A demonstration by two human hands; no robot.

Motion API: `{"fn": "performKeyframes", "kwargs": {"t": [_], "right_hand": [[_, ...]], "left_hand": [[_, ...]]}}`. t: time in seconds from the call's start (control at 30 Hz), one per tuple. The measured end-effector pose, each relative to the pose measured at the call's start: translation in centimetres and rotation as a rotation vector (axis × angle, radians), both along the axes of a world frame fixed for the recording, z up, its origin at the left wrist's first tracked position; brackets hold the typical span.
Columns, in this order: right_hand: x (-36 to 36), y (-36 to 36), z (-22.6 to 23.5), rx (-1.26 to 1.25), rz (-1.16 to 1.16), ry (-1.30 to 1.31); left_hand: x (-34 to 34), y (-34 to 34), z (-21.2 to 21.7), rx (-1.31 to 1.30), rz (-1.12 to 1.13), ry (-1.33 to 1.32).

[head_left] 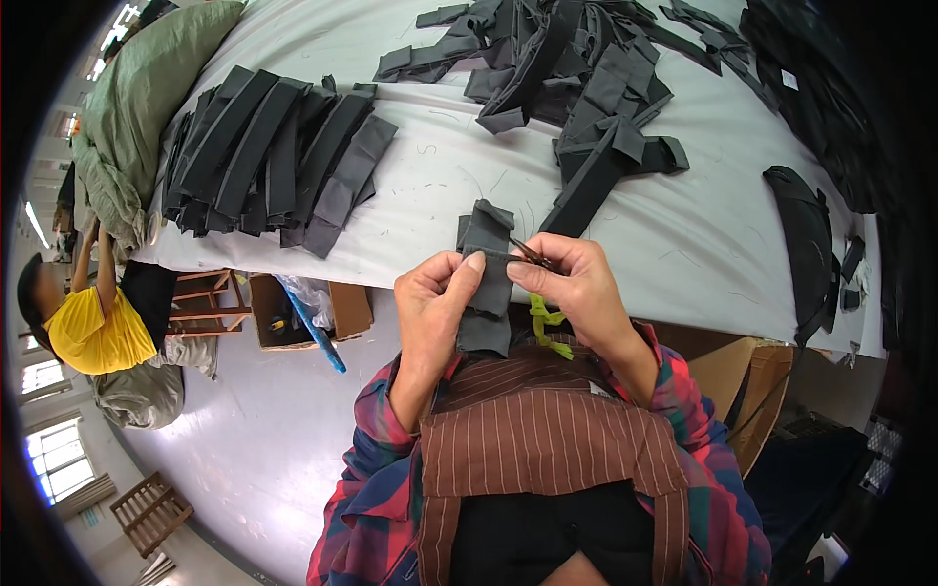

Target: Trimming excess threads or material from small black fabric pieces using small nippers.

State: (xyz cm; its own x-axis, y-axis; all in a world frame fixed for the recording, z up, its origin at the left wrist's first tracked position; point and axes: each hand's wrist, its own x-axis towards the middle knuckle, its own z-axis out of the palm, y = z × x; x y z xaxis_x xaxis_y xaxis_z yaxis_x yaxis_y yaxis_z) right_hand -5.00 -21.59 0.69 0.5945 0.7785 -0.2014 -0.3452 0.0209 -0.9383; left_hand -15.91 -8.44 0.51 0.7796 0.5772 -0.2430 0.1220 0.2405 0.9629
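My left hand (pixel 435 298) pinches a dark grey fabric strip (pixel 486 327) between thumb and fingers, in front of my apron at the table's near edge. The strip hangs down, with its upper end folded above my thumb. Closed around small dark thread snips (pixel 532 256), my right hand (pixel 578 283) has its fingertips at the strip's right edge. A yellow-green ribbon (pixel 549 327) dangles below the right hand; where it is fastened is hidden. Whether the blades touch a thread is too small to tell.
On the white-covered table (pixel 430 176) lie a neat row of dark strips (pixel 269 156) at left and a loose heap of strips (pixel 576 68) farther back. Black fabric (pixel 816 107) lies at right. Below stands an open cardboard box (pixel 352 311). A person in yellow (pixel 103 327) works at far left.
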Motion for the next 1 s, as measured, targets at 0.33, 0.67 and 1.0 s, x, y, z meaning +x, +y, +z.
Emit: {"fn": "performKeyframes", "kwargs": {"t": [0.33,0.67,1.0], "right_hand": [[-0.1,-0.6,0.6,0.04,-0.012,-0.228],[0.2,-0.6,0.2,0.108,-0.065,-0.218],[-0.1,0.4,0.7,0.091,-0.019,-0.201]], "left_hand": [[-0.2,-0.7,-0.2,0.22,-0.016,-0.247],[-0.3,0.1,-1.7,0.291,0.068,-0.249],[0.0,-0.5,-2.2,0.382,0.013,-0.296]]}}
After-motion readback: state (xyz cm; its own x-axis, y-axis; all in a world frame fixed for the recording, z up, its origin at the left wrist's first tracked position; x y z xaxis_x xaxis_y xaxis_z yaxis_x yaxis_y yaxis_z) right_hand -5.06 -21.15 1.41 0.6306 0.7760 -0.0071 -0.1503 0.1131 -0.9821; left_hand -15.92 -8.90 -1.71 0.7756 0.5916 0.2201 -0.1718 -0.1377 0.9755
